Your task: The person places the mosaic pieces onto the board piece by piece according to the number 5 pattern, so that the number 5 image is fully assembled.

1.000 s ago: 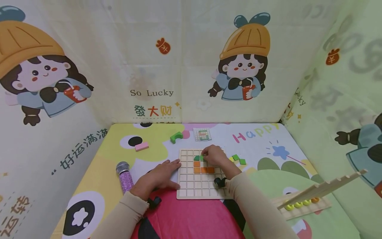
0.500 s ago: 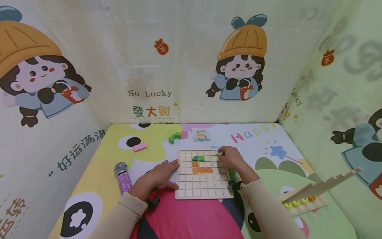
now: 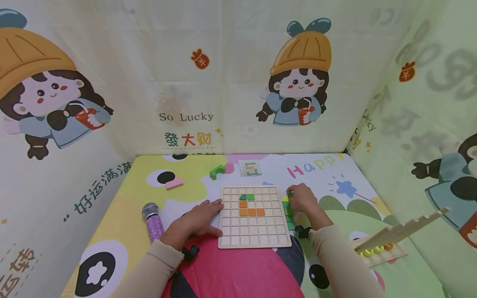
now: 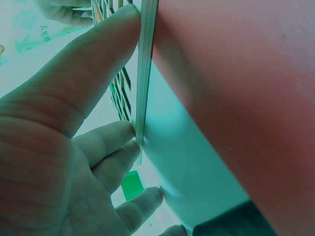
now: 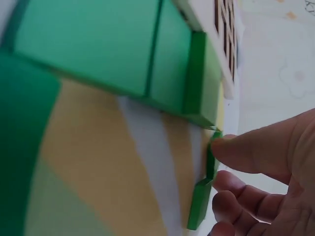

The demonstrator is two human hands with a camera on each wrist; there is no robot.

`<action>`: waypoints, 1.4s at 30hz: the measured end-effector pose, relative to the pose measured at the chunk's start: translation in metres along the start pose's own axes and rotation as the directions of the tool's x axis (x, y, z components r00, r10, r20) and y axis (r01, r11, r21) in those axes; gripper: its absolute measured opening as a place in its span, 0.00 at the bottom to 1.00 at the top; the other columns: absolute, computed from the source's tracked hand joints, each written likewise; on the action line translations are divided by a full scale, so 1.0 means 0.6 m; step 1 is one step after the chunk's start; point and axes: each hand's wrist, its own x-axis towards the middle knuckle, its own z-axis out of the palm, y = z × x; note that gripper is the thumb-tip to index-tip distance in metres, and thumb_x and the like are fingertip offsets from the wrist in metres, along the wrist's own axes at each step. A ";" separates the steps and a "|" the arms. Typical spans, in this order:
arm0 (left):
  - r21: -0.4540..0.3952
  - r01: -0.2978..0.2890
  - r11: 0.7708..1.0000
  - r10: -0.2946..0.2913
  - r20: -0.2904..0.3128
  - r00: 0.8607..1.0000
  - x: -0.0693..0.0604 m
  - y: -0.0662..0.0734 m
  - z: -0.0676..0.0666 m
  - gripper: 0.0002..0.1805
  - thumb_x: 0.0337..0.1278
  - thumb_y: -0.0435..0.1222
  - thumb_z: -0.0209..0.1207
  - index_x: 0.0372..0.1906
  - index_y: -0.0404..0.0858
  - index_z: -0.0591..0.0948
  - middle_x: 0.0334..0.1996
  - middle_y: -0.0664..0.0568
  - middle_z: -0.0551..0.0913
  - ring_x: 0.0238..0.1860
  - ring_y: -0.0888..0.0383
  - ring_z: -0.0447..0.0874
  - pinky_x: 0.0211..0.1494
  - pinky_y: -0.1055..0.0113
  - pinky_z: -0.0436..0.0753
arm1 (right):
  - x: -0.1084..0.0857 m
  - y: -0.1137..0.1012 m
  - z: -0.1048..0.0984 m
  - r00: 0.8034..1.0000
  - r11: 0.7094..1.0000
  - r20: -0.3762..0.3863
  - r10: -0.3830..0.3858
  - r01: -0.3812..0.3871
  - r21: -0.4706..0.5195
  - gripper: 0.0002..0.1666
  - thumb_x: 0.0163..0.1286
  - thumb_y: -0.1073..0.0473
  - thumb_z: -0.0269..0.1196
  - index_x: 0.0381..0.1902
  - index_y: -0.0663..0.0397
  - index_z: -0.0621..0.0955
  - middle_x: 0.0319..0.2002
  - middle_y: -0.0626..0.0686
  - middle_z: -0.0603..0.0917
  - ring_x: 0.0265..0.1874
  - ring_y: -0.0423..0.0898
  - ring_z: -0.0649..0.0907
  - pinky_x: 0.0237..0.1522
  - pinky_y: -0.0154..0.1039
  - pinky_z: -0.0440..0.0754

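Note:
A wooden grid board [image 3: 254, 231] lies on the table. Set in its cells are a green rounded piece [image 3: 243, 197], a green square block [image 3: 251, 197] and several orange blocks [image 3: 251, 212]. My left hand [image 3: 195, 221] steadies the board's left edge, fingers spread; in the left wrist view its thumb and fingertips [image 4: 129, 129] touch the rim. Right of the board, my right hand [image 3: 303, 198] pinches a small green block [image 5: 212, 156] between thumb and fingers. Another green block [image 5: 199, 204] lies below it in the right wrist view. Larger green blocks [image 3: 288, 215] line the board's right side.
A pattern card [image 3: 250, 168], a green arch block [image 3: 218, 171] and a pink block [image 3: 174, 184] lie behind the board. A glittery microphone [image 3: 153, 223] is at left. At right stands a wooden stepped frame [image 3: 402, 231] with yellow and orange rings. Printed cloth walls enclose the table.
My right hand has left the green square block in the board and moved right, off the board, to the loose green blocks. The left hand keeps its place at the edge.

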 end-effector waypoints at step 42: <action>-0.005 0.009 1.000 -0.010 -0.011 1.000 0.002 0.000 0.002 0.54 0.44 0.52 0.79 0.78 0.44 0.68 0.81 0.50 0.63 0.81 0.36 0.56 0.79 0.39 0.64 | -0.003 -0.008 -0.013 0.992 0.987 -0.081 -0.099 0.108 0.121 0.16 0.69 0.65 0.63 0.51 0.67 0.85 0.45 0.65 0.88 0.47 0.62 0.85 0.51 0.57 0.85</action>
